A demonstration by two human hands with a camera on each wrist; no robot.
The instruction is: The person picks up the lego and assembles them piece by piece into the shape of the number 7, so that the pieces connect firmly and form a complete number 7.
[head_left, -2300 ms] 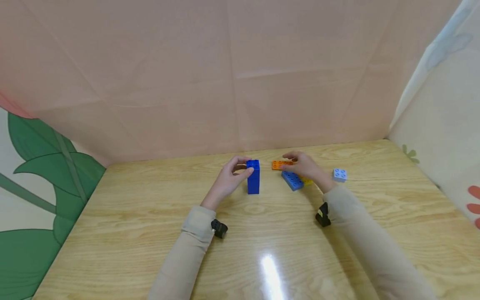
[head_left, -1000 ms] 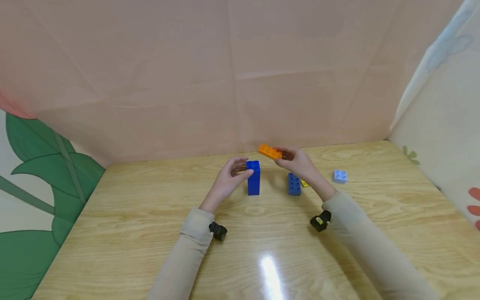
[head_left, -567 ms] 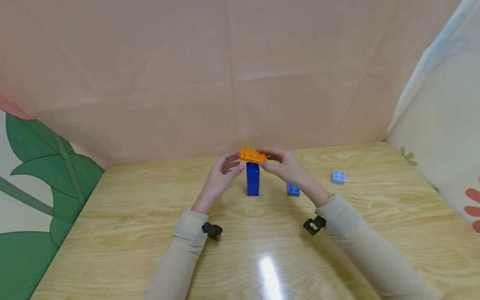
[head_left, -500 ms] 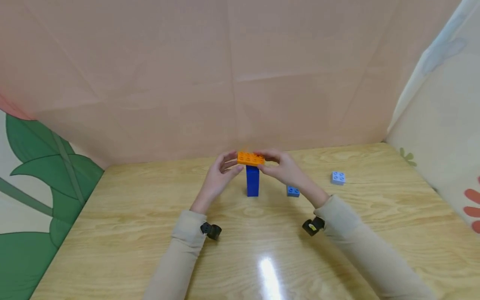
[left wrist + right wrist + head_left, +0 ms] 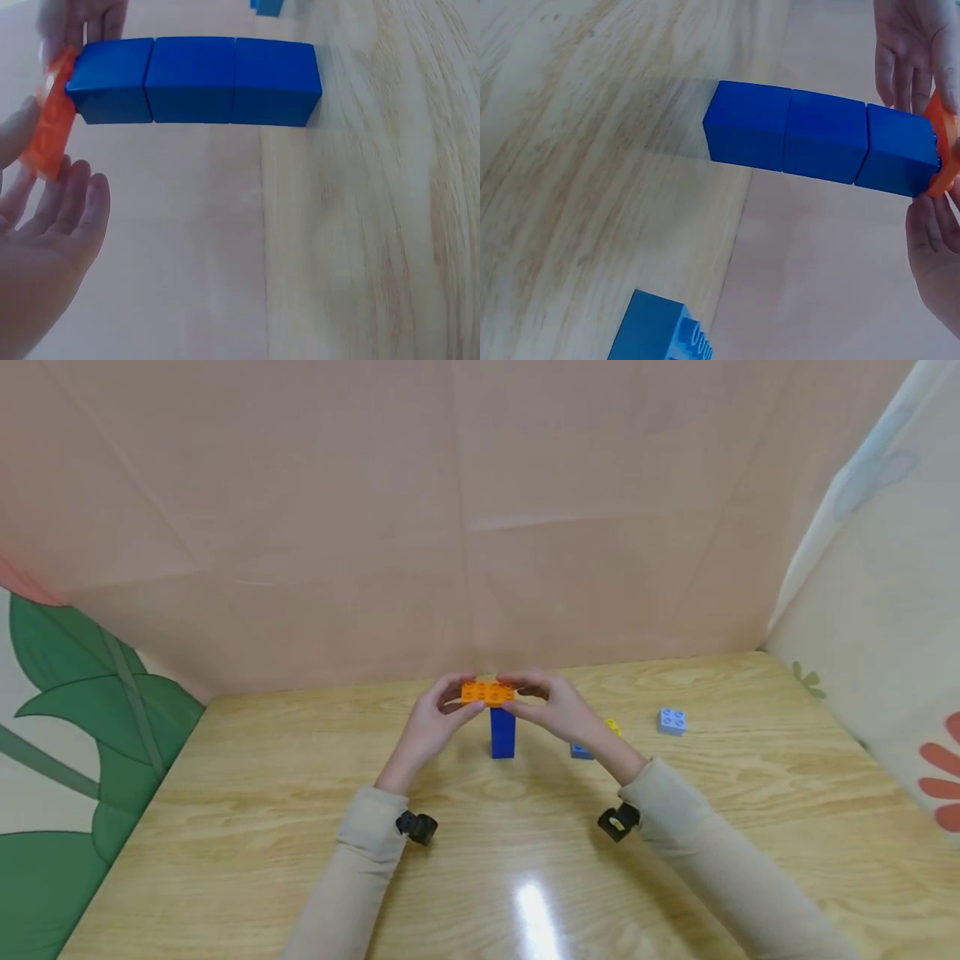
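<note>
Orange plate (image 5: 487,692) sits flat across the top of the blue tower (image 5: 502,732), held at both ends. Left hand (image 5: 431,725) pinches the plate's left end, thumb below and fingers curled over the far edge; right hand (image 5: 558,710) pinches the right end the same way. In the left wrist view the plate (image 5: 51,124) lies against the tower's top block (image 5: 199,80), with the left fingers (image 5: 71,206) just beside it. Right wrist view shows the plate's edge (image 5: 943,154) meeting the tower (image 5: 825,139) between both hands. Tower is three blue blocks, upright on the wooden table (image 5: 225,793).

Behind the right wrist: a blue brick (image 5: 580,750) and a yellow piece (image 5: 613,726), both partly hidden by the forearm. Pale blue brick (image 5: 672,721) lies well apart to the right. Nothing stands between hands and tower.
</note>
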